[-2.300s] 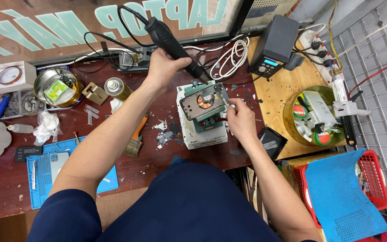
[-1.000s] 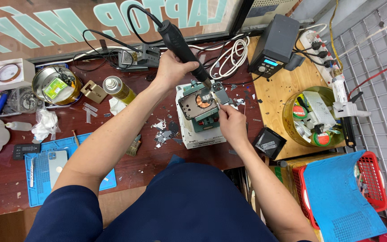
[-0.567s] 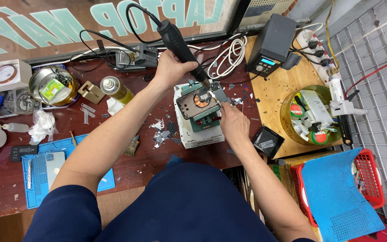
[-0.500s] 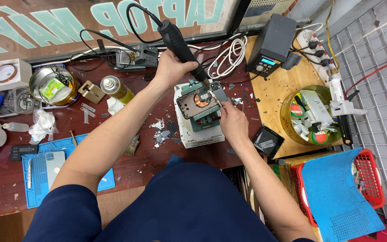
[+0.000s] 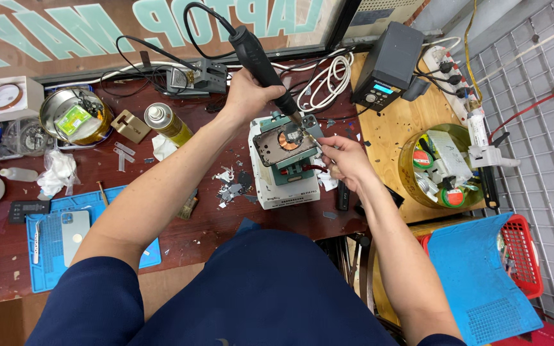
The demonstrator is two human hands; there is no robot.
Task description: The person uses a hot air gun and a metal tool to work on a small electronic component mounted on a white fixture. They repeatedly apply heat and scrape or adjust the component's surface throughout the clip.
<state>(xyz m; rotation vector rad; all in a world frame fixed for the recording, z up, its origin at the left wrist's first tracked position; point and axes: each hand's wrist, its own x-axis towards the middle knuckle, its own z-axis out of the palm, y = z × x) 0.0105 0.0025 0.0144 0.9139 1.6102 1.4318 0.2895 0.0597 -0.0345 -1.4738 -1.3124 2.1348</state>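
Black hot-air wand (image 5: pixel 261 64) is gripped by the left hand (image 5: pixel 249 96); tweezers (image 5: pixel 312 136) are pinched by the right hand (image 5: pixel 347 160) over the clamped phone (image 5: pixel 285 142) mid-tabletop (image 5: pixel 213 211). Heat is best kept moving.

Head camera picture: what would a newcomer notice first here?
At the centre, the left hand holds a black corded tool over a green clamp holding a phone, while the right hand works beside it. At far left lies a blue mat; at right, a red basket.
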